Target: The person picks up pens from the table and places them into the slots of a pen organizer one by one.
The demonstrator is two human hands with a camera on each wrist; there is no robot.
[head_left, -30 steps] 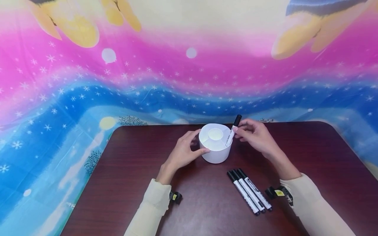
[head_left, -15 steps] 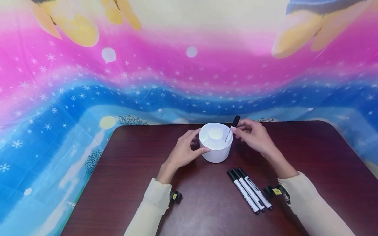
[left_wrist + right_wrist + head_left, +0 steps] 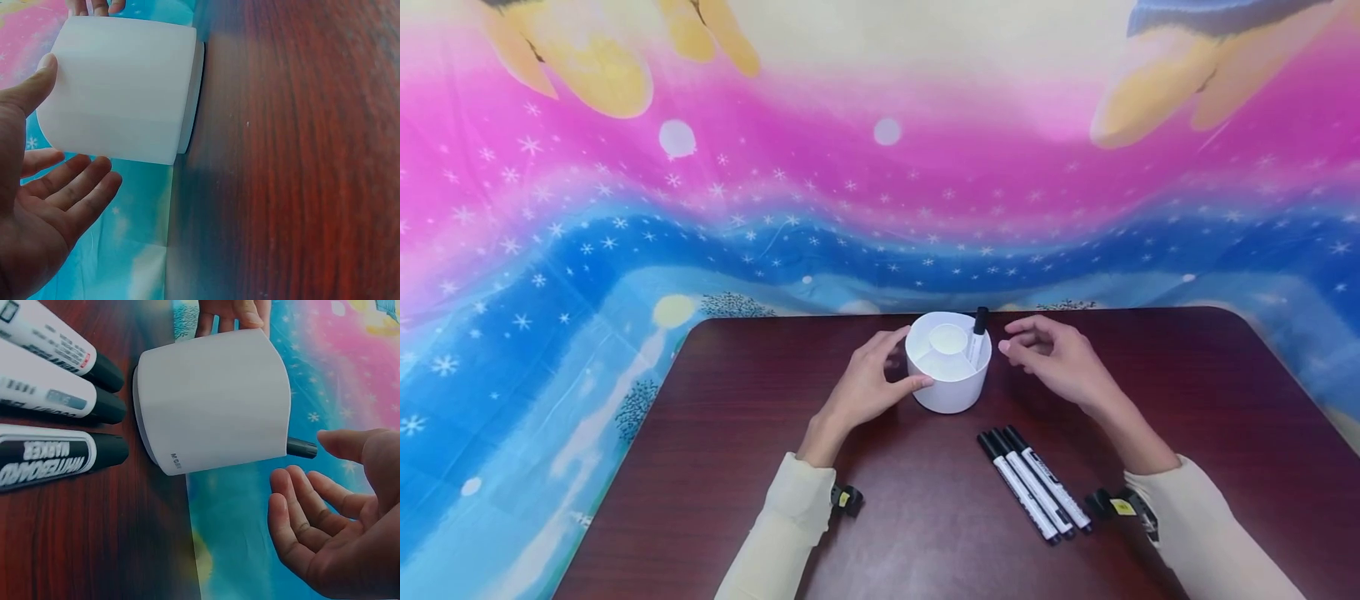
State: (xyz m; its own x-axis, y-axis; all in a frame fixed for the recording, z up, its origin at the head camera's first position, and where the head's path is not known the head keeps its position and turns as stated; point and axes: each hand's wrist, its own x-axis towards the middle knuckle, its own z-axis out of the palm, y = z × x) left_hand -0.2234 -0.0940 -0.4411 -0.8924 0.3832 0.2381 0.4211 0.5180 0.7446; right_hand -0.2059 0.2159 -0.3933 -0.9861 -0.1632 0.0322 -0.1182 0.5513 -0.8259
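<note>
A round white pen holder [image 3: 947, 393] with divided compartments and a raised central ring stands upright near the table's back edge. My left hand [image 3: 876, 379] holds its left side, thumb at the front of the rim and fingers around toward the back. One black-capped whiteboard marker [image 3: 979, 333] leans in the right-hand compartment, cap up. Just right of it, my right hand [image 3: 1060, 358] hovers apart from the holder, fingers loosely bent around nothing. In the right wrist view only the marker's black cap [image 3: 302, 447] shows above the rim, between thumb and fingers without contact.
Three whiteboard markers [image 3: 1033, 485] lie side by side on the dark wooden table [image 3: 737, 467], in front of the holder and to its right. A colourful printed cloth [image 3: 850, 192] hangs behind the table. Each wrist carries a small black camera.
The right hand has let go of the marker and drawn back to the right. The marker has dropped lower and stands more upright in the holder. The left hand has stayed put.
</note>
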